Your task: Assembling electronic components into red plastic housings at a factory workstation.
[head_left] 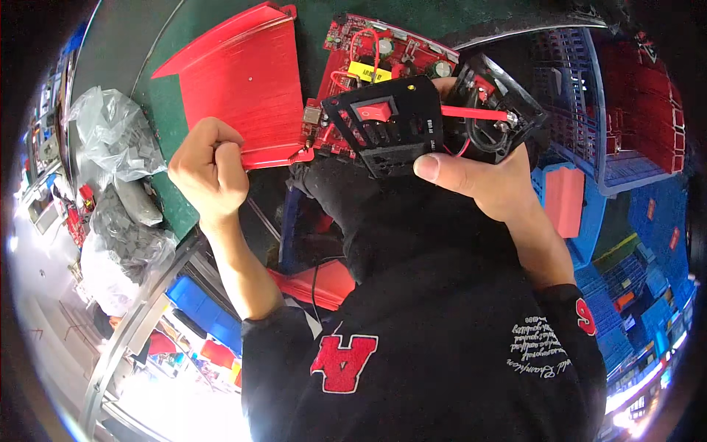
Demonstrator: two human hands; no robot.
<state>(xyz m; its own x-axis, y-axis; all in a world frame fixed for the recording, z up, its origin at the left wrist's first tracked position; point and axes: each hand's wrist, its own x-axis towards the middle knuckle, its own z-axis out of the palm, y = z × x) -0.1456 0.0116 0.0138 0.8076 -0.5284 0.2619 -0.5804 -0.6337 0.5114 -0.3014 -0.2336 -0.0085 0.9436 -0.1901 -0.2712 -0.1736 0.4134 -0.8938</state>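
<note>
My left hand [210, 173] is curled into a fist over the near left edge of a bent red metal cover [243, 81]. Its fingertips are hidden, so what they hold, if anything, does not show. In my right hand [486, 180] is a black panel [401, 136] with a red rocker switch [373, 112] and slots, the thumb on its lower edge. Against the same hand rests an open black housing [508, 110] with wires inside, joined to the panel by a red cable [475, 113]. Behind the panel lies a red circuit board [342, 70] with a yellow label [370, 72].
The dark green work surface [158, 110] runs behind the parts. Grey plastic bags [118, 136] sit at its left. On the right stand a blue crate [618, 180] and a blue bin with red pieces [564, 199]. More red sheet parts [324, 283] lie below the table edge.
</note>
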